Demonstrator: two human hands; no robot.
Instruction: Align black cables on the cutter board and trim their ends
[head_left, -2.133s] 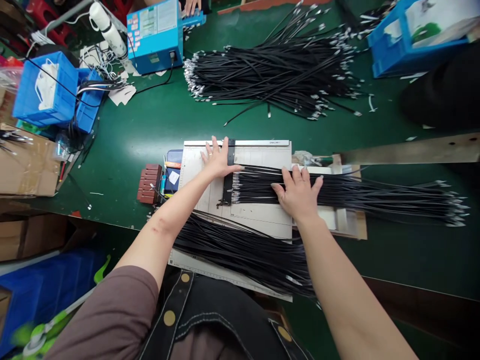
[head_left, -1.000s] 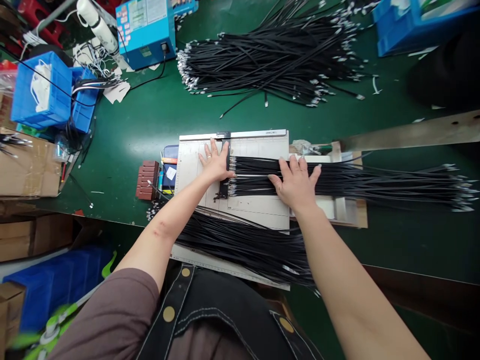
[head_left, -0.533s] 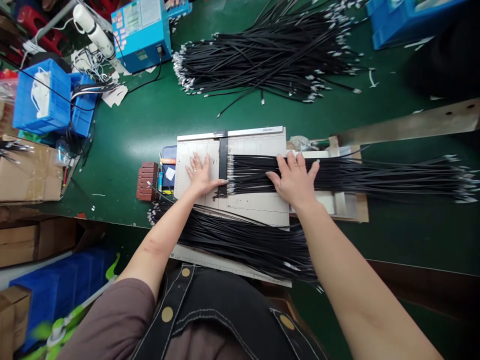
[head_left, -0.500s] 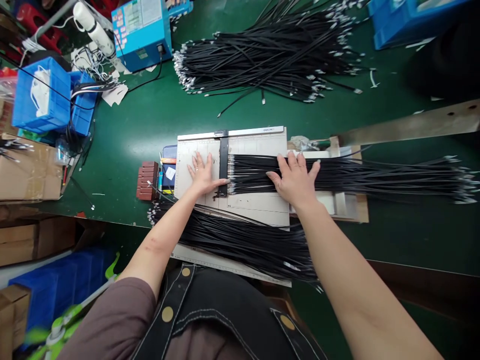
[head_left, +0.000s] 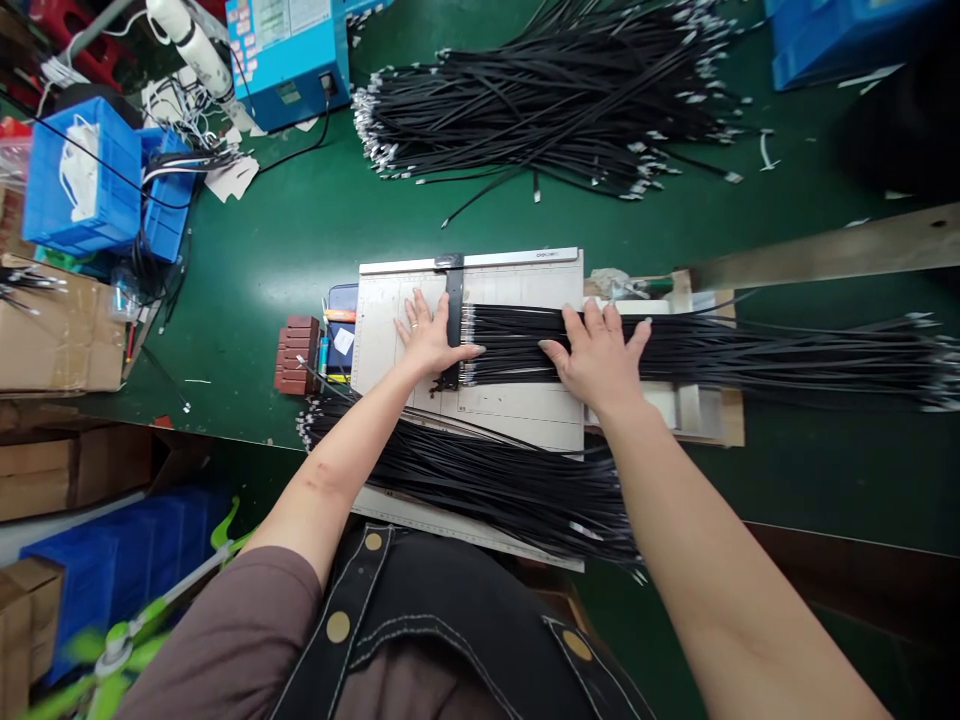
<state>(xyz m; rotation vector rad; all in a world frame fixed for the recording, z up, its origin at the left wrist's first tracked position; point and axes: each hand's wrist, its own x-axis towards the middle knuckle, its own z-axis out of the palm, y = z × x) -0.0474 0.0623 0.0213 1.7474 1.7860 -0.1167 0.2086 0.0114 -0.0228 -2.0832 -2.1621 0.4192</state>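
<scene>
The fingers point(head_left: 421, 309) of the left hand point(head_left: 430, 343) are spread apart over the white board point(head_left: 517, 412), just left of the black bar point(head_left: 453, 305) that crosses it, while the thumb reaches over the bar to the silvery ends of the row of black cables point(head_left: 705, 348). The fingers point(head_left: 594, 320) of the right hand point(head_left: 603, 368) are also well apart, resting on top of that row at the right edge of the board. The row lies side by side from the bar across the board's right half and runs on well past its right edge, above a shallow tray point(head_left: 686, 408) there. A second bundle of cables point(head_left: 502, 480) lies across the near part of the board, its left ends past the board's left edge. Near that edge, left of the board, stands a brown block point(head_left: 297, 355). Beyond the board's far edge, on the green table point(head_left: 262, 260), a large heap of cables point(head_left: 555, 110) is spread; a blue machine point(head_left: 292, 90) stands beyond the board's far left corner, and a blue bin point(head_left: 116, 200) is farther left of the board
</scene>
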